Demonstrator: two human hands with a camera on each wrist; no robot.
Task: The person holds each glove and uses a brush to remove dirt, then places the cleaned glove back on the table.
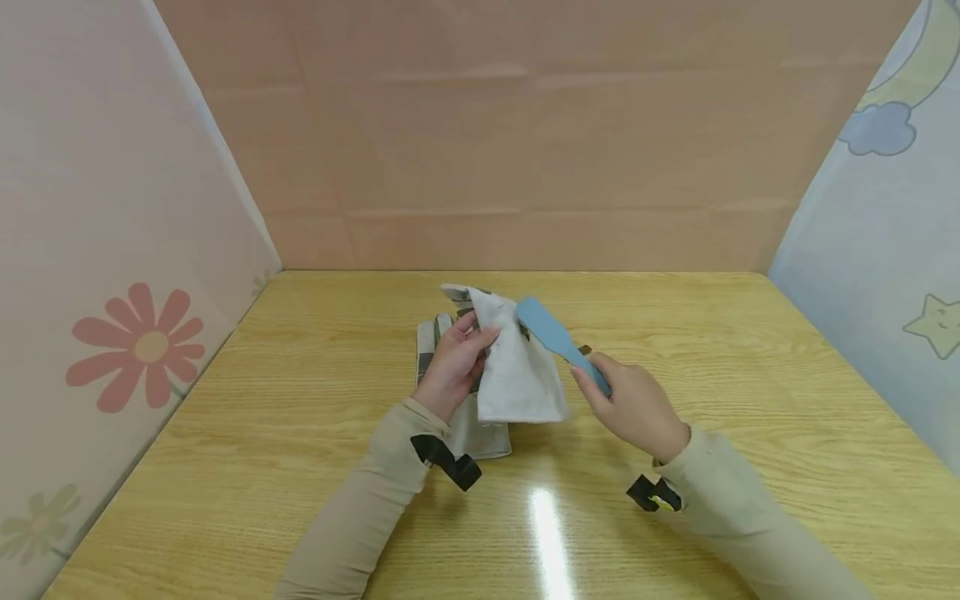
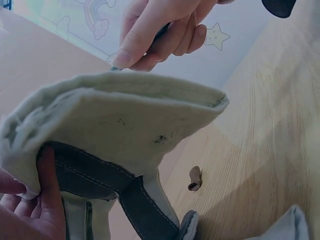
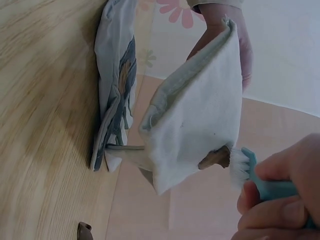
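Above the wood-grained bench (image 1: 300,500), the left hand (image 1: 452,367) is grasping a work glove (image 1: 521,383), fingers and thumb pinching its cloth and keeping it raised off the surface. Its white cuff is flaring wide, with soft, fuzzy cloth showing around the open mouth; grey panels with stitched seams are running below it, and small dark specks are marking the cuff in the left wrist view. The right hand (image 1: 637,408) is gripping 1 blue brush (image 1: 551,329), its smooth, flat back broadening toward the head and its white bristles (image 3: 239,167) meeting the end of a ragged brown flake (image 3: 215,157) that is clinging to the cuff. Underneath, glove number 2 (image 1: 483,437) is lying flat on the bench, pale cloth with grey patches, and a crinkled brown bit (image 3: 125,75) is resting on it. Another brown scrap (image 2: 195,178), curled like a small tube, is lying on the bare wood nearby. Beige sleeves (image 1: 352,517) are covering both forearms, and a creased, peach-coloured backdrop (image 1: 525,167) is standing behind.
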